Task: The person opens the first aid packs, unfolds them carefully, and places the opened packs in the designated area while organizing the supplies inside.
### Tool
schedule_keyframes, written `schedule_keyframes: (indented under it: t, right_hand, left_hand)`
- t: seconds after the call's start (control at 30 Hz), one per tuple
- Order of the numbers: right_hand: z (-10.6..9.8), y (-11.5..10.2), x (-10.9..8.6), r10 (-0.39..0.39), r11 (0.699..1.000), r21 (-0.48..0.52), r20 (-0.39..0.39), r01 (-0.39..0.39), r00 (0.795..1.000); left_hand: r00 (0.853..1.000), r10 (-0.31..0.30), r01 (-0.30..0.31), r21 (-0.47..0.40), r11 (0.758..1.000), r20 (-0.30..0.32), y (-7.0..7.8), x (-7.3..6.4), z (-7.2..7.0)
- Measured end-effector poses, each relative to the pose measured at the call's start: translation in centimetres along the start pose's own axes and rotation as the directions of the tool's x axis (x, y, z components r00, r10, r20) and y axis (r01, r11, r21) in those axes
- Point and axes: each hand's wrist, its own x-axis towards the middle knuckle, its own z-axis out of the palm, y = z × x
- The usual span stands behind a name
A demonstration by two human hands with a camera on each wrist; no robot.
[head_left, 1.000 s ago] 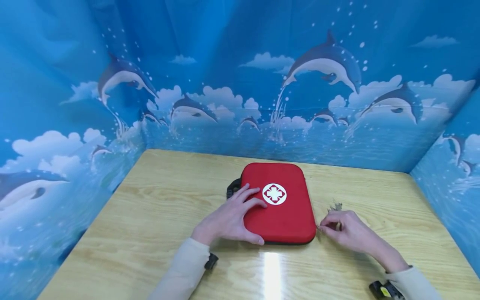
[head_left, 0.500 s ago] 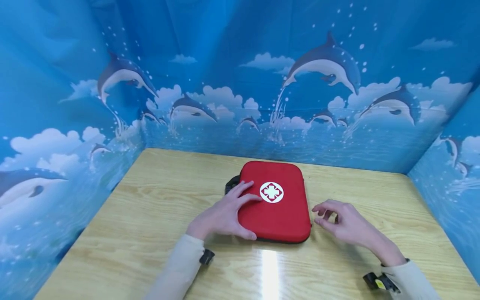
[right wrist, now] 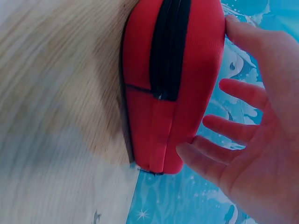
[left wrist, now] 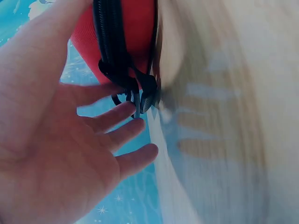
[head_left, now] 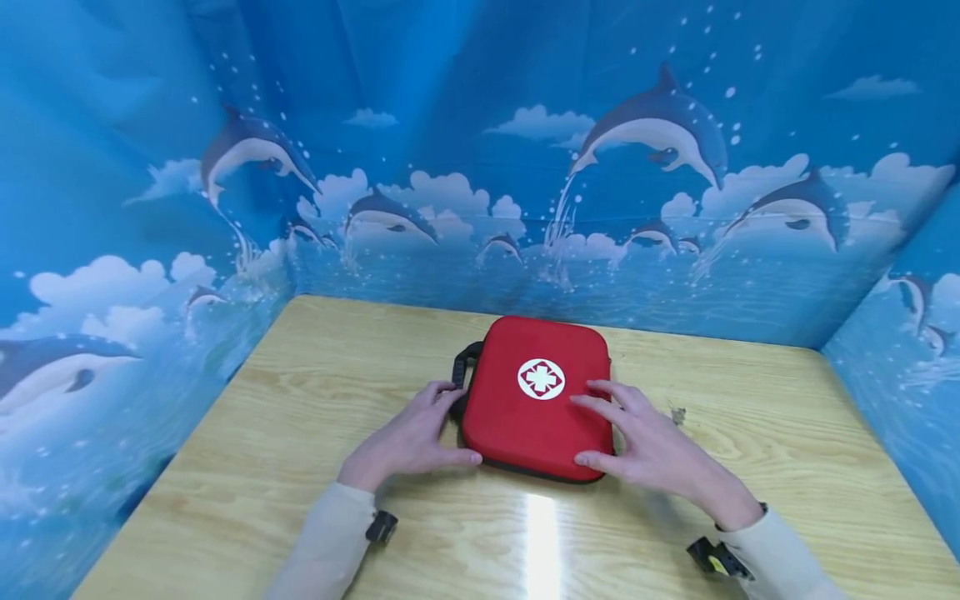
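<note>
A red first-aid case (head_left: 542,433) with a white cross emblem lies flat and closed on the table. Its black handle (head_left: 461,367) sticks out on the left. My left hand (head_left: 408,437) is beside the case's left edge, thumb at the near left corner and fingers by the handle; the left wrist view shows these fingers loosely extended, palm bare. My right hand (head_left: 652,446) reaches over the right edge, fingers spread above the lid and thumb near its front right part. In the right wrist view, the black zipper (right wrist: 170,51) ends along the case's side.
The wooden table (head_left: 315,367) bears a small grey mark (head_left: 678,415) right of the case. A blue dolphin-print curtain (head_left: 450,125) stands behind the table and on both sides. Light glares off the table's front (head_left: 542,542).
My right hand has let go at the case's near right corner and moved onto the lid's right side. My left hand has slid left off the lid. The case has shifted slightly left.
</note>
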Motion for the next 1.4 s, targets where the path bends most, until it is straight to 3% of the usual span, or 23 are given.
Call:
schedule_keyframes:
  t: [0.13,0.33,0.47,0.57,0.7,0.8,1.03,1.17,1.4]
  right_hand:
    - [0.2,-0.3,0.0,-0.023,1.000,-0.011,0.017,0.023,1.000]
    - [0.5,-0.6,-0.1,-0.031,0.999,-0.020,0.017,0.032,0.999]
    - [0.6,-0.5,-0.3,-0.036,0.999,-0.025,-0.002,0.036,0.999]
    - [0.5,-0.4,-0.5,-0.030,0.999,-0.021,-0.019,0.030,0.999]
    - [-0.1,-0.9,-0.8,-0.005,1.000,-0.004,-0.041,0.005,0.999]
    - [-0.6,-1.5,-0.8,-0.002,1.000,0.020,-0.069,0.004,0.998]
    - [-2.1,-2.9,-0.1,-0.069,0.996,0.048,-0.174,0.079,0.982]
    - [-3.2,-3.3,0.2,-0.111,0.992,0.036,-0.209,0.121,0.972]
    - [-4.4,-3.6,0.4,-0.160,0.985,0.018,-0.240,0.170,0.957]
  left_hand:
    - [1.000,0.025,-0.025,-0.021,0.999,0.003,-0.1,0.1,0.0]
    - [1.000,-0.002,0.000,-0.108,0.994,-0.020,-0.1,0.5,0.0]
    - [0.997,-0.027,0.012,-0.195,0.981,-0.078,0.1,0.6,-0.2]
    - [0.990,-0.022,-0.016,-0.261,0.965,-0.141,0.7,0.7,-0.5]
    - [0.975,0.027,-0.098,-0.323,0.941,-0.219,2.2,0.8,-0.9]
    - [0.958,0.101,-0.195,-0.353,0.915,-0.267,3.5,0.9,-1.2]
    - [0.897,0.288,-0.401,-0.345,0.848,-0.335,6.2,1.7,-1.5]
    - [0.876,0.337,-0.446,-0.309,0.840,-0.346,7.3,2.0,-1.5]
    - [0.872,0.348,-0.450,-0.284,0.847,-0.344,8.7,2.5,-1.4]
